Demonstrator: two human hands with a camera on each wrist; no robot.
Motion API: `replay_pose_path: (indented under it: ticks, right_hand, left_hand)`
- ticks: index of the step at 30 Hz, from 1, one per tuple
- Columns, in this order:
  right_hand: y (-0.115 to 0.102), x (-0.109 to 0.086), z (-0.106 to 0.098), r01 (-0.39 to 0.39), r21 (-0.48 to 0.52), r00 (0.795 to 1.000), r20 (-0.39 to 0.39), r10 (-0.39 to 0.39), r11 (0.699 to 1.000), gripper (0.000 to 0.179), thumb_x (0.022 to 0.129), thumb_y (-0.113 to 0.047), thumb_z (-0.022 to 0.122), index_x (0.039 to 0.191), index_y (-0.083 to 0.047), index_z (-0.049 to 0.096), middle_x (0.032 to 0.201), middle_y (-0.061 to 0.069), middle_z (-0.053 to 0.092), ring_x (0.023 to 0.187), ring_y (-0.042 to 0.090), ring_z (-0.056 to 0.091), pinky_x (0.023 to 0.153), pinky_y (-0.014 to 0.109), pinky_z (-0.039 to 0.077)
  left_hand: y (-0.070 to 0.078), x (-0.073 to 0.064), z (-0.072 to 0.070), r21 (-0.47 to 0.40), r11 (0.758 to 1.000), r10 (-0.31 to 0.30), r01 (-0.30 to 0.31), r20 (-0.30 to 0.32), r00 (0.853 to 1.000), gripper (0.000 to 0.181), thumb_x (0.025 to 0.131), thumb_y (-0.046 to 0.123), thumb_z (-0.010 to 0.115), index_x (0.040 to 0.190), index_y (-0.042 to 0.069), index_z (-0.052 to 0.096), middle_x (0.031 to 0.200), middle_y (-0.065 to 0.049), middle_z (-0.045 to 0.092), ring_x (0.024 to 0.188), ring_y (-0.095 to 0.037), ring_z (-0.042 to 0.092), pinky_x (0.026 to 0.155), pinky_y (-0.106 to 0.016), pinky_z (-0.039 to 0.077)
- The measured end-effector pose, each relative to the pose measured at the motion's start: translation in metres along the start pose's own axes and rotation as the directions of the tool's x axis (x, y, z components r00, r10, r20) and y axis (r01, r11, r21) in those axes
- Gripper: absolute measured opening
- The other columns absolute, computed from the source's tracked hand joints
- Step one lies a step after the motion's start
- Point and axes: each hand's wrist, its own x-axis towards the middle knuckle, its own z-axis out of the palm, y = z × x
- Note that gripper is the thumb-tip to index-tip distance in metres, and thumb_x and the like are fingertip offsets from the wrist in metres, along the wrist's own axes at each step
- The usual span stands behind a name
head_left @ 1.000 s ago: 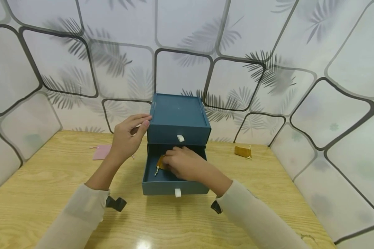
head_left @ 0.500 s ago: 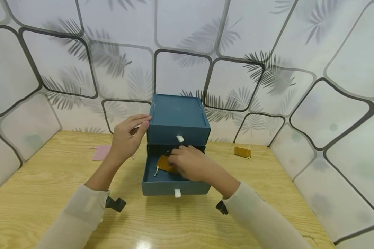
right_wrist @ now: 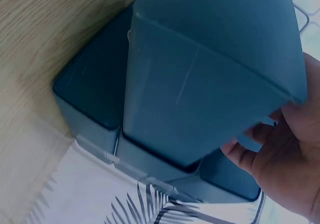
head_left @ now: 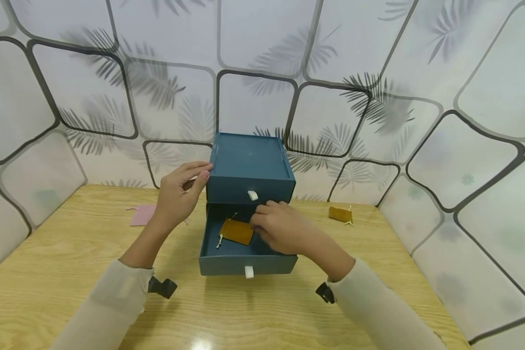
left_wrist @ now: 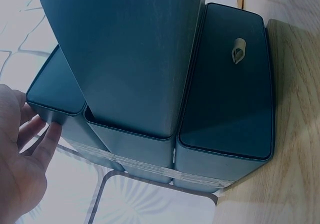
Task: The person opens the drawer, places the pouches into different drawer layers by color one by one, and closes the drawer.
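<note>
A blue drawer unit (head_left: 251,154) stands on the wooden table, its middle drawer (head_left: 225,266) pulled out. Inside that drawer lies a mustard-brown drawstring pouch (head_left: 237,231) with pale cord ends. My right hand (head_left: 284,228) is over the drawer's right side, fingers loosely bent beside the pouch's right edge, holding nothing. My left hand (head_left: 179,192) touches the unit's upper left front corner with nearly straight fingers. In the left wrist view, its fingertips (left_wrist: 54,129) rest against the side of the top section. The drawer's walls hide the pouch from both wrist cameras.
A pink pouch (head_left: 143,214) lies left of the unit, partly behind my left forearm. Another brown pouch (head_left: 341,214) lies at the back right. The bottom drawer (left_wrist: 227,84) is closed. Patterned fabric walls (head_left: 253,48) surround the table.
My right hand has let go of the brown pouch and drawn to the right, leaving it flat in the drawer. My left hand has stayed at the corner.
</note>
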Motion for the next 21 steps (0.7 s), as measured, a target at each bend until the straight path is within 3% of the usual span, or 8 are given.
replay_pose_path:
  ticks: [10, 21]
  right_hand:
    - [0.015, -0.024, -0.005, 0.009, 0.003, 0.993, -0.117, -0.008, 1.0, 0.011, 0.095, -0.007, 0.072, 0.105, -0.009, 0.074, 0.098, 0.002, 0.067, 0.083, 0.02, 0.055, 0.073, 0.032, 0.05]
    - [0.036, -0.053, -0.006, -0.085, 0.027, 0.98, -0.178, 0.088, 0.996, 0.012, 0.093, -0.009, 0.073, 0.105, -0.009, 0.073, 0.098, 0.003, 0.066, 0.086, 0.021, 0.06, 0.077, 0.038, 0.054]
  left_hand:
    - [0.0, 0.0, 0.0, -0.005, 1.0, 0.01, -0.01, -0.003, 1.0, 0.025, 0.099, -0.001, 0.065, 0.123, 0.0, 0.074, 0.124, -0.012, 0.07, 0.106, -0.005, 0.065, 0.085, -0.01, 0.053]
    - [0.0, 0.001, 0.0, -0.012, 1.0, 0.016, -0.016, -0.007, 1.0, 0.025, 0.099, -0.002, 0.065, 0.122, -0.001, 0.074, 0.124, -0.013, 0.071, 0.106, -0.002, 0.065, 0.085, -0.01, 0.053]
